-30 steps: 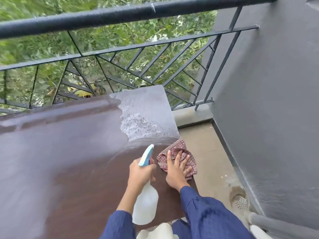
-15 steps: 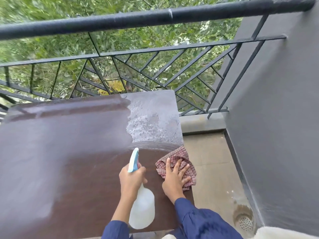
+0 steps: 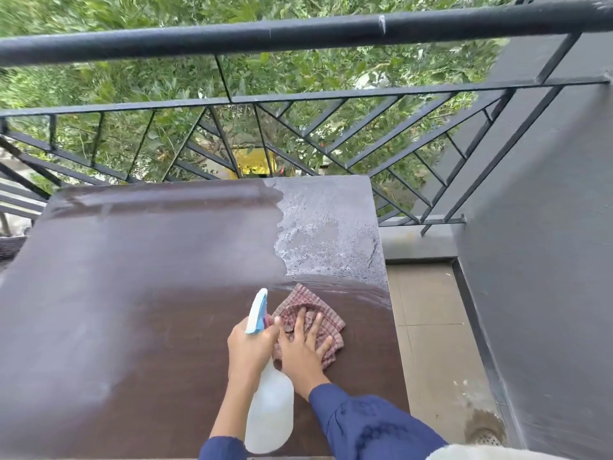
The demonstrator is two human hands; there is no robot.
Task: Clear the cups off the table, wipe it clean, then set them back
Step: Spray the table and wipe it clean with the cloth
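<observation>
Here, the black metal railing (image 3: 298, 31) and the grey wall (image 3: 547, 260) close in a narrow balcony, and the brown worktop (image 3: 132, 327) stands pushed up against the railing, filling most of the space, with a strip of tiled floor (image 3: 431, 343) on its right. No cups are in view anywhere, so the worktop appears to be cleared and the wiping step looks to be under way. A pale, beaded patch of spray (image 3: 328, 237) covers the far right corner of the worktop, while the near part reads darker and smoother, which suggests the wiping is working from the near edge outwards. The translucent spray bottle (image 3: 270, 413) is carried above the near edge, nozzle pointing away, probably kept at the ready so more liquid can go down without stopping. The checked cloth (image 3: 305, 302) lies bunched on the worktop just short of the wet patch. The left hand (image 3: 252, 340) has its fingers wrapped round the bottle's neck below the blue trigger head. The right hand (image 3: 303, 346) lies flat on the cloth with fingers spread and straight, pressing it down; the cloth shows beyond the fingertips and to their right, and the two hands sit just beside each other.
</observation>
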